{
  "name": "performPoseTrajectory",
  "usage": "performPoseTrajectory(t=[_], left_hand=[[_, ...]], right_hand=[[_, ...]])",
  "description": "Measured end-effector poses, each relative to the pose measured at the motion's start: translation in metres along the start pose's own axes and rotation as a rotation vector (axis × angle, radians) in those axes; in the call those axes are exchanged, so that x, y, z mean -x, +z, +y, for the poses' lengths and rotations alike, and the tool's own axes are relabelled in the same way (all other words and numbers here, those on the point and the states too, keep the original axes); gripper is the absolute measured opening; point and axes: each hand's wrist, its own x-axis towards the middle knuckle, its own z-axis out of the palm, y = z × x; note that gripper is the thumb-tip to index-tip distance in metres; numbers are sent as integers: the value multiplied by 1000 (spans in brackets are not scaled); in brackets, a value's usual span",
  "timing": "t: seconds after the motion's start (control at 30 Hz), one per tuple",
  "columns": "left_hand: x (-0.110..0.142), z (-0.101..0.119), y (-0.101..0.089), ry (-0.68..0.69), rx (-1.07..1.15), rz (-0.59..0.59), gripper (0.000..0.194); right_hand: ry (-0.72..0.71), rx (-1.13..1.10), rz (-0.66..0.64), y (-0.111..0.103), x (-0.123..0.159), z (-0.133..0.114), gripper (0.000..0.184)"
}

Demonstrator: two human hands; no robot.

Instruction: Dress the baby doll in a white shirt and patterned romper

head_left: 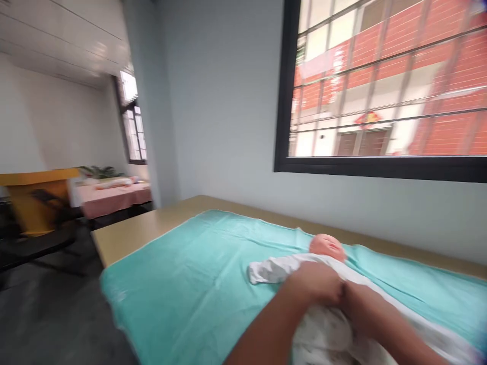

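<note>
A baby doll (325, 246) lies on its back on a teal cloth (182, 274), its head toward the wall. White clothing (271, 269) covers its body, one sleeve stretched out to the left. My left hand (317, 280) is bent over the doll's chest, against the white fabric. Close beside it, my right hand (349, 293) meets it at the wrist or fingers. Blur and the angle of the hands hide the fingers of both, so their grip does not show. Pale patterned fabric (323, 332) shows between my forearms.
The teal cloth covers most of a wooden table (152, 225) set against a wall below a barred window (380, 86). At the left stand an orange-backed chair (41, 203) and, farther off, a table with a pink cloth (114, 200) and a wrapped bundle (116, 183).
</note>
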Motion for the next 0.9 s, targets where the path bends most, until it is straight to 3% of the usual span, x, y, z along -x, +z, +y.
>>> performPoseTrajectory(t=[0.03,0.1,0.13,0.2,0.3,0.43,0.67,0.9], left_hand=[[6,1,-5,11,-18,-5,20],[11,-3,-13,65,23,-33,20],[11,-7,-16,88,71,-55,19],[9,-16,-20,111,182,-105,12],[7,-21,-19,95,413,-172,2],[8,-16,-11,103,536,-218,12],[7,-17,-12,137,661,-406,18],[3,-16,-5,91,622,-366,19]], right_hand=[[53,14,-18,-11,13,2,8],[231,-132,-222,-31,27,1,13],[297,-177,-271,-40,30,-1,21],[392,-269,-335,-56,30,-1,19],[420,-651,-340,-72,31,6,12],[393,-1176,-214,-71,36,19,16],[428,-1217,-314,-51,35,28,18],[436,-1182,-324,-53,36,35,23]])
